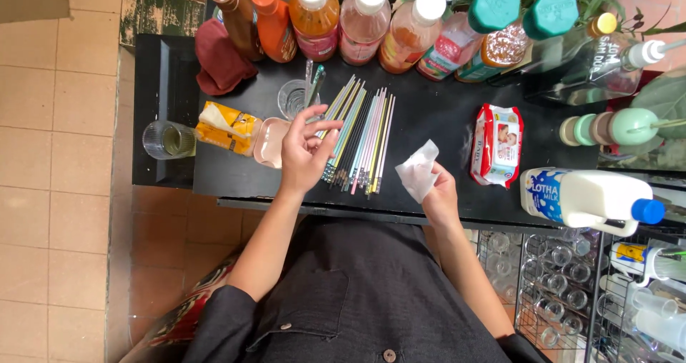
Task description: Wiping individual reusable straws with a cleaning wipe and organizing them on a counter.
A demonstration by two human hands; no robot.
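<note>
My left hand [304,152] hovers with fingers spread over the left edge of a row of pastel and black chopsticks [361,138] lying on the black table [429,120]; its fingertips touch the nearest sticks. My right hand [437,191] pinches a crumpled white wet wipe [418,168] just right of the chopsticks. A red pack of wet wipes [496,145] lies further right.
Several bottles of coloured sauces [364,16] line the table's far edge. A small glass [293,97], a pink dish [271,141], a yellow packet [227,127], a maroon cloth [220,59] and another glass [168,140] sit left. A milk bottle [586,199] lies right, above a rack of glasses [550,291].
</note>
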